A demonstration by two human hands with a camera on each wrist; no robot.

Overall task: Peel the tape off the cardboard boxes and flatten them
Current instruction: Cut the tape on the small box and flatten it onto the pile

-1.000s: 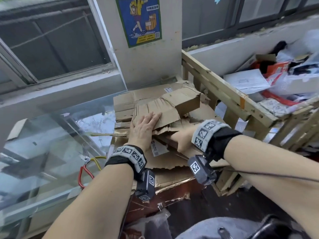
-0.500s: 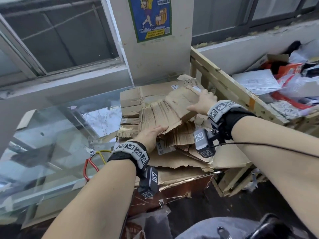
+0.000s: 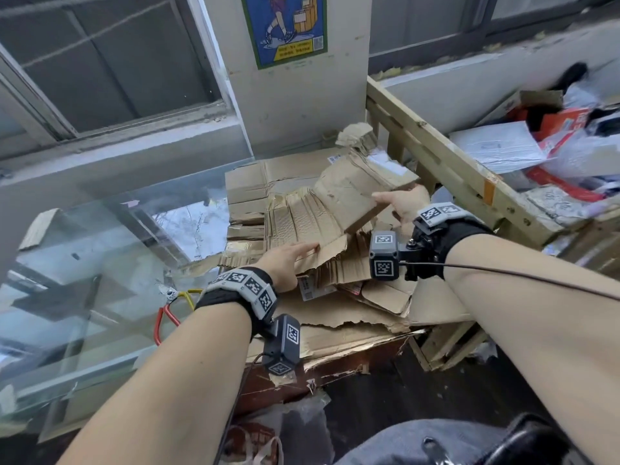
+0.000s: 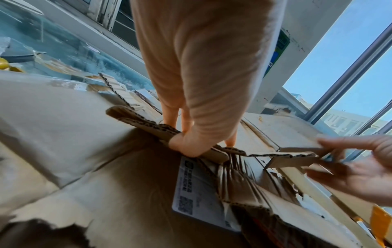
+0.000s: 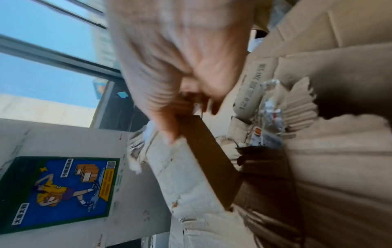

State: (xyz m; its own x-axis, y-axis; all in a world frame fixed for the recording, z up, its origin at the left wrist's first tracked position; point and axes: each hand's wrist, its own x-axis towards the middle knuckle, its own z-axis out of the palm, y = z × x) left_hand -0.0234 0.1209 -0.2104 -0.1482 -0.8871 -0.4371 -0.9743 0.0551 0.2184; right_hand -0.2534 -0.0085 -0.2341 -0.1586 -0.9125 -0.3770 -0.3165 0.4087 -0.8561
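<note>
We pinch near edge of torn cardboard piece [image 3: 322,209] with left hand [image 3: 285,260]; right hand [image 3: 404,204] grips its right flap, atop flattened stack [image 3: 352,317].

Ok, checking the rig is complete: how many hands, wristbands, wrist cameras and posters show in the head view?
Hands: 2 (left hand, right hand, both gripping cardboard)
Wristbands: 2
Wrist cameras: 2
Posters: 1
Total: 7

Brown, ribbed cardboard [image 3: 322,209] with a white barcode label [image 3: 310,286]; red- and yellow-handled pliers [image 3: 174,307]; blue, green-bordered poster [image 3: 285,25]; wristbands [image 3: 245,286] chequered black-and-white on grey.
</note>
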